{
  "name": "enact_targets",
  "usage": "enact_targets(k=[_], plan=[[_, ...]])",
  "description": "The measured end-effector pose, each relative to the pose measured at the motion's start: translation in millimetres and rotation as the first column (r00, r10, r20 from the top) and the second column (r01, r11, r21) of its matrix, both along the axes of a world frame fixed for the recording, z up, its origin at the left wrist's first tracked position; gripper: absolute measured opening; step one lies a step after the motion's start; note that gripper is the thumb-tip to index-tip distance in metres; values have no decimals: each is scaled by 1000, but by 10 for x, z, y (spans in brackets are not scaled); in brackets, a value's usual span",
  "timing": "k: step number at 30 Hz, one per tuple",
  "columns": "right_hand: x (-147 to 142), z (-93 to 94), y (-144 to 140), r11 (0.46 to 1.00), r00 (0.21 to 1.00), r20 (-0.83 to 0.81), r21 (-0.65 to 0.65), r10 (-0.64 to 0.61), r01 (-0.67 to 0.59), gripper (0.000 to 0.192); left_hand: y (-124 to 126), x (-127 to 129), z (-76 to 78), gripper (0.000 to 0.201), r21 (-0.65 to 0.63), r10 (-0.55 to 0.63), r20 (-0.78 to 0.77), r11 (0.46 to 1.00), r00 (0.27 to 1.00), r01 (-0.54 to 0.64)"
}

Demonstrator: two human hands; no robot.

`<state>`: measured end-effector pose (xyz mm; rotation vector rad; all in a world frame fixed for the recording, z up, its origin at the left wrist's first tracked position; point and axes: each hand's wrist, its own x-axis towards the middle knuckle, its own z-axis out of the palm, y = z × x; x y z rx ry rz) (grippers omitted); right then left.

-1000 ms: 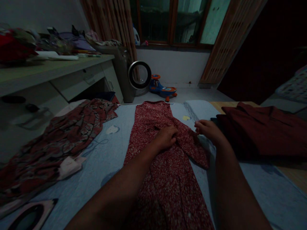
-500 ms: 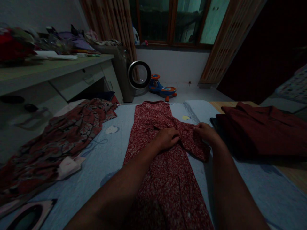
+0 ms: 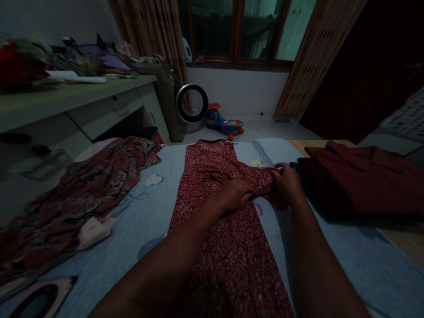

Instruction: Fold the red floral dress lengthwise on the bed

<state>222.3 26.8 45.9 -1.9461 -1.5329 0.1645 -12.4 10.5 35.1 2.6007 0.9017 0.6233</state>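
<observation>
A dark red garment with small pale specks, which looks like a dress [image 3: 228, 247], lies lengthwise on a light blue bed cover [image 3: 132, 216], its neckline at the far end. One sleeve [image 3: 260, 176] stretches out to the right. My left hand [image 3: 236, 194] is closed on the cloth near the base of that sleeve. My right hand [image 3: 287, 181] pinches the sleeve's outer part, close to its end. The sleeve's lower edge hangs partly behind my right hand. My forearms cover part of the dress and cover.
A patterned garment [image 3: 109, 176] lies crumpled on the left. Folded dark red clothes [image 3: 371, 181] are stacked at the right. Near the lower left corner is a pink-edged object with a dark oval [image 3: 36, 300]. Beyond stand a washing machine with its round door [image 3: 192, 104] open and a blue ride-on toy [image 3: 223, 123].
My right hand has moved slightly up, lifting the sleeve so it lies straighter and its lower edge has risen. My left hand has shifted a little to the right along the cloth.
</observation>
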Motion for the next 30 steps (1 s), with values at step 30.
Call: enact_targets(k=[30], plan=[[155, 299, -88, 977, 976, -47, 18, -213, 214, 47, -63, 38, 40, 34, -317, -153, 226, 922, 962, 221]])
